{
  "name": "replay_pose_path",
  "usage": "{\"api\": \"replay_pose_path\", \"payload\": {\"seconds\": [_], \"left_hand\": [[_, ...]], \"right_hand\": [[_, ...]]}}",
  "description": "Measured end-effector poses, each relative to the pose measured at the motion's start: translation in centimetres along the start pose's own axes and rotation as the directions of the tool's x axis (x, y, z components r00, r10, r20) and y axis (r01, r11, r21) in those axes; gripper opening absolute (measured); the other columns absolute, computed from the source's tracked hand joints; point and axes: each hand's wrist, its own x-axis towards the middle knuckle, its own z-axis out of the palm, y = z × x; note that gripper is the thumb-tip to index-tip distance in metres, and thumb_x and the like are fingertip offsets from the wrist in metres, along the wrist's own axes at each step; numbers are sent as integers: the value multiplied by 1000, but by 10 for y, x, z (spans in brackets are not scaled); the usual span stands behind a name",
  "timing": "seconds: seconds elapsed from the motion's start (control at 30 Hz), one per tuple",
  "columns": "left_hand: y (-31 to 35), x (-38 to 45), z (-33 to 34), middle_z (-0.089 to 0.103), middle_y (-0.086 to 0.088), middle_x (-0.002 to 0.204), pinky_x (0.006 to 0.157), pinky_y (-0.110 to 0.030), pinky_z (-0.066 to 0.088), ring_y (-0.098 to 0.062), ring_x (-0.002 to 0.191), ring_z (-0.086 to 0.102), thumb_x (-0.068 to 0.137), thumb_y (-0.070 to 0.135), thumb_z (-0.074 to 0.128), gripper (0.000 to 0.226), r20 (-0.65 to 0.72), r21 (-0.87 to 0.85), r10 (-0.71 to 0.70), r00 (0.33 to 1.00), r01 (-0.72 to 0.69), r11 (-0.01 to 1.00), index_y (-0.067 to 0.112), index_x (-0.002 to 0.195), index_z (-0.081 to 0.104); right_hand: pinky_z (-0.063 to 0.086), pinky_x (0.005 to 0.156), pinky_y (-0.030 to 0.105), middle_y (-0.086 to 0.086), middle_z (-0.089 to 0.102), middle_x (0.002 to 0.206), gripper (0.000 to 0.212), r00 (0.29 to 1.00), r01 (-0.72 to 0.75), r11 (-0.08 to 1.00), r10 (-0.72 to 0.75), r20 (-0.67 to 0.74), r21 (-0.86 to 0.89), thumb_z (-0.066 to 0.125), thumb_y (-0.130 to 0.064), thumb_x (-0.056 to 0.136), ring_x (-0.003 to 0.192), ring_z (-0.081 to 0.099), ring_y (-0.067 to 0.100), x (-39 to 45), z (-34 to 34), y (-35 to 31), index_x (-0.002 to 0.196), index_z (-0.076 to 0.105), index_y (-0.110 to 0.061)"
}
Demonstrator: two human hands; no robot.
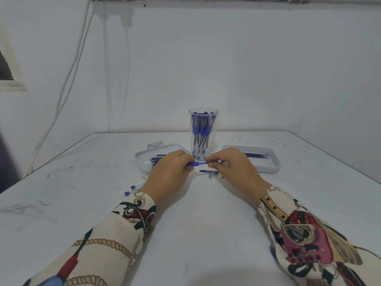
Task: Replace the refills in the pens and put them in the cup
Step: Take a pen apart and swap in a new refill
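A clear cup (pixel 203 134) holding several blue pens stands at the middle back of the table. Just in front of it my left hand (pixel 169 174) grips a blue pen (pixel 197 163) by its barrel. My right hand (pixel 232 167) pinches the pen's right end with its fingertips. Below the pen a small blue pen part (pixel 208 171) lies on the table. Most of the barrel is hidden inside my left hand.
A white tray (pixel 142 162) with several refills lies left of the cup, a second white tray (pixel 266 162) with refills to the right. Two clear pen barrels with blue end plugs (pixel 129 190) lie by my left wrist. Cables hang on the wall at the left.
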Motion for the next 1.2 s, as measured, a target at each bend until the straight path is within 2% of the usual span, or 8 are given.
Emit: {"api": "replay_pose_path", "payload": {"seconds": [0.1,0.2,0.4,0.6,0.73,0.97,1.07,1.2], "left_hand": [[-4,0,0,61,-1,106,75,-19,33,-15,95,51,94,19,51,24,-35,13,0,999,1,1000,15,114,63],[-8,0,1,63,-1,101,73,-24,36,-17,91,51,93,16,52,22,-72,23,4,997,-3,1000,14,109,66],[-11,1,-1,65,-6,93,71,-35,44,-24,85,53,90,10,57,16,-134,40,6,991,-1,999,9,99,70],[-22,2,-5,64,-5,93,69,-29,37,-23,86,51,90,10,54,19,-161,58,-48,986,58,997,11,100,70],[-29,3,-9,65,-5,95,71,-32,39,-24,89,51,90,10,53,21,-166,65,-84,983,96,993,12,99,71],[-43,4,-21,65,-5,101,75,-28,35,-24,94,50,92,12,52,22,-209,99,-144,967,168,981,14,104,70],[-48,5,-26,65,-5,101,75,-27,33,-23,94,50,92,12,51,23,-223,96,-160,962,185,978,13,105,70],[-52,6,-31,66,-7,98,76,-31,38,-26,92,52,91,10,55,20,-254,97,-145,956,175,980,10,103,70]], "right_hand": [[35,78,24,-18,60,88,16,999,-35,999,35,-21,-25,62,-22,91,90,45,5,2,-2,5,100,74,-25],[29,82,21,-15,58,96,15,998,-47,997,44,-50,-62,60,-22,92,96,43,5,3,-3,9,100,73,-24],[28,86,21,-12,56,95,13,992,-89,993,82,-96,-73,60,-20,92,99,42,6,4,-7,18,97,72,-23],[40,91,33,-10,56,95,13,979,-171,983,161,-126,-72,60,-20,92,98,42,8,5,-10,28,94,72,-24],[41,91,39,-6,57,94,13,970,-208,976,197,-146,-67,60,-18,91,98,45,13,6,-13,30,91,73,-22],[40,85,36,-3,59,91,15,963,-245,961,225,-150,-125,60,-19,91,97,48,17,10,-9,30,91,74,-22],[35,76,30,-5,56,88,17,973,-223,958,205,-108,-182,59,-20,92,94,48,17,21,-5,23,95,75,-23],[39,72,31,0,59,93,19,986,-165,963,164,-25,-213,56,-18,92,90,54,21,44,7,0,98,74,-19]]}}
